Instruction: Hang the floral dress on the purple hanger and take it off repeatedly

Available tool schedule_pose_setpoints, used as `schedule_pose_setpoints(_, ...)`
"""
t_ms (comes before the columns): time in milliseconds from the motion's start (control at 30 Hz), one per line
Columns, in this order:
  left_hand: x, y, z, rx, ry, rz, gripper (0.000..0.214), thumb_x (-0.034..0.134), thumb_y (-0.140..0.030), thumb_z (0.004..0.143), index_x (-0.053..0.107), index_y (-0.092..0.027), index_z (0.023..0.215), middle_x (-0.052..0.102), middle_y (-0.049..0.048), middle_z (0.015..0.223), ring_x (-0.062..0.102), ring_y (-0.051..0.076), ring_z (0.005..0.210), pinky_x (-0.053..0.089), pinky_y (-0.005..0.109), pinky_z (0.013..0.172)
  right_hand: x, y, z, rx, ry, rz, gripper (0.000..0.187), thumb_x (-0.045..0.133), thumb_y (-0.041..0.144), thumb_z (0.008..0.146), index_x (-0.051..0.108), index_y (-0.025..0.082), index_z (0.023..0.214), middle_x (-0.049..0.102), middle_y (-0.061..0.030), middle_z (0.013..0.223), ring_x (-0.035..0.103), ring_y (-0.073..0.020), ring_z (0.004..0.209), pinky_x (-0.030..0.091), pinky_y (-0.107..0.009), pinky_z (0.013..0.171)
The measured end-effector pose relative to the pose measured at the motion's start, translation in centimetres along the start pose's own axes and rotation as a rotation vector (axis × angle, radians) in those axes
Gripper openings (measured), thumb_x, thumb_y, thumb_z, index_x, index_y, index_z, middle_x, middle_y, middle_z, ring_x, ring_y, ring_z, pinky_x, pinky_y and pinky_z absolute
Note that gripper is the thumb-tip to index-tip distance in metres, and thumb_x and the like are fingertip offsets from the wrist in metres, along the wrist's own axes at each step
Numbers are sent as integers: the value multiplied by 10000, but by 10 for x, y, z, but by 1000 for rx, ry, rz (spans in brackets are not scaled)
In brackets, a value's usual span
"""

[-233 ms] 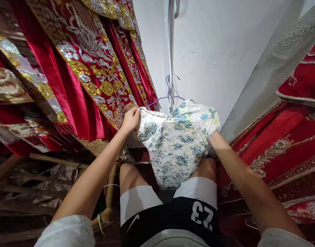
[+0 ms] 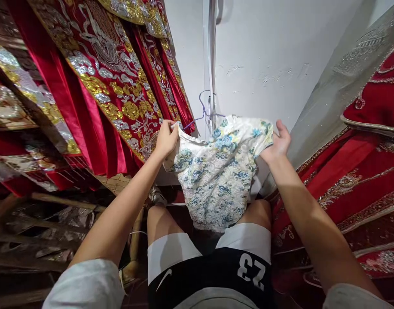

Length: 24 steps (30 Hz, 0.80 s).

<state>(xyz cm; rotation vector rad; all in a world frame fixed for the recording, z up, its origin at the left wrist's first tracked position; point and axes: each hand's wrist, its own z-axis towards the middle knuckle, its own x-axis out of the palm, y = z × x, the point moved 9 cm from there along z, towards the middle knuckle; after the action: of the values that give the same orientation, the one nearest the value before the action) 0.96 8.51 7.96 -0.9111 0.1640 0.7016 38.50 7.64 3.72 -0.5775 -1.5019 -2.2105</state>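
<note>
Gripping floral dress point(image 2: 216, 171) w/ left hand point(image 2: 166, 139) & right hand point(image 2: 277, 143) on hanger point(image 2: 200, 113).

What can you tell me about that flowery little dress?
The flowery dress is cream and shiny like silk, with blue and green flowers and short sleeves. It hangs crumpled on a thin purple hanger in front of the white wall, above the person's knees. The left hand pinches one shoulder. The right hand touches the other sleeve, though its grip is unclear.
</note>
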Motion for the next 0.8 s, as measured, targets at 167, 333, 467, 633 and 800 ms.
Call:
schedule_pose_setpoints(167, 14, -22, 7, 88, 9, -96, 233, 606, -105, 768, 591, -200, 980, 630, 24, 869, 528, 173, 728, 383, 294, 709, 85, 35, -36, -116, 324, -315, 655, 466, 792, 871, 736, 221, 1042, 740, -101, 1027, 710, -291, 1019, 592, -465, 813)
schedule_pose_setpoints(333, -3, -8, -24, 142, -166, -316, 106, 573, -148, 746, 571, -190, 843, 558, 0, 770, 489, 140, 673, 386, 257, 659, 132, 10, -115, -164, 861, -785, 461, 586, 592, 936, 767, 187, 1063, 765, -102, 1022, 716, -258, 1008, 579, -428, 893)
schedule_pose_setpoints(467, 9, -15, -47, 68, -152, -688, 86, 569, -193, 725, 564, -194, 811, 504, -6, 729, 444, 122, 611, 376, 232, 582, 139, -9, -127, -556, 782, -1114, 422, 614, 254, 931, 637, 239, 1353, 682, -108, 1315, 613, -269, 1253, 472, -486, 1103)
schedule_pose_setpoints(633, 62, -65, -75, -198, 167, -1174, 91, 563, -219, 698, 551, -190, 784, 515, -6, 724, 469, 99, 569, 429, 223, 578, 134, -64, -119, -737, 664, -1376, 983, 652, 201, 829, 119, 235, 1655, 364, -175, 1597, 338, -363, 1490, 319, -600, 1195)
schedule_pose_setpoints(800, 60, -77, -85, -83, 321, -1031, 244, 774, -255, 690, 655, -186, 892, 680, 19, 871, 667, 150, 812, 543, 261, 787, 102, -65, -114, -768, 532, -1484, 838, 660, 275, 791, 369, 233, 1576, 591, -132, 1151, 579, -328, 1045, 516, -457, 886)
